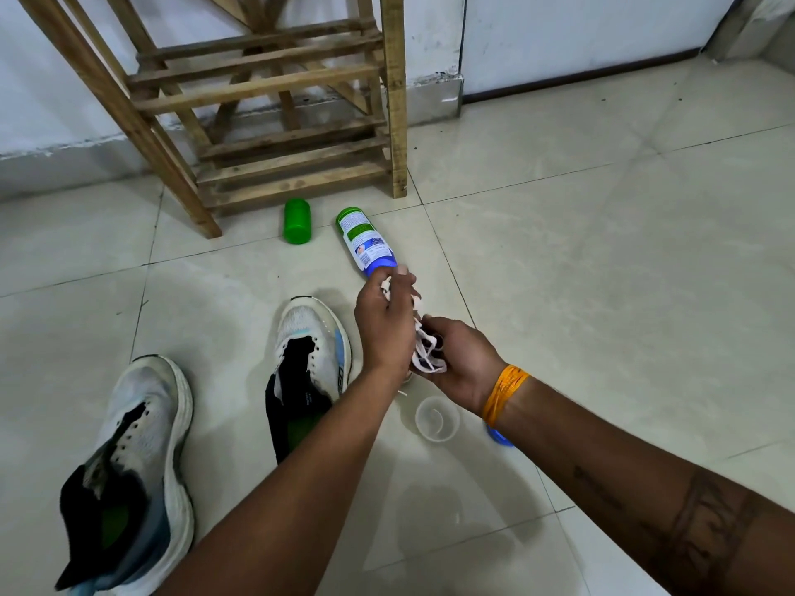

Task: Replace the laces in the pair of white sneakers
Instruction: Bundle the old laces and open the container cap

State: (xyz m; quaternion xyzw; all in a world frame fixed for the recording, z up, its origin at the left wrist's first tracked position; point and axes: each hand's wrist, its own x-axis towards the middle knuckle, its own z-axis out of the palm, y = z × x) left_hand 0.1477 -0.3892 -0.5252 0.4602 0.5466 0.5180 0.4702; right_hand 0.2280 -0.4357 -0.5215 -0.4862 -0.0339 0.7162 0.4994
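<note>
I bunch the white laces (423,350) between both hands, above the floor beside the nearer sneaker: my left hand (387,324) pinches one end up to free it, my right hand (462,363) cups the rest. Two sneakers (312,350) wait unlaced; one bottle (363,240), one green cap (297,220), one clear cup (436,419).

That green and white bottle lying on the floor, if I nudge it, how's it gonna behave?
The bottle lies on its side on smooth tile, so it would probably roll. It looks like plastic, likely light and not fragile.
</note>
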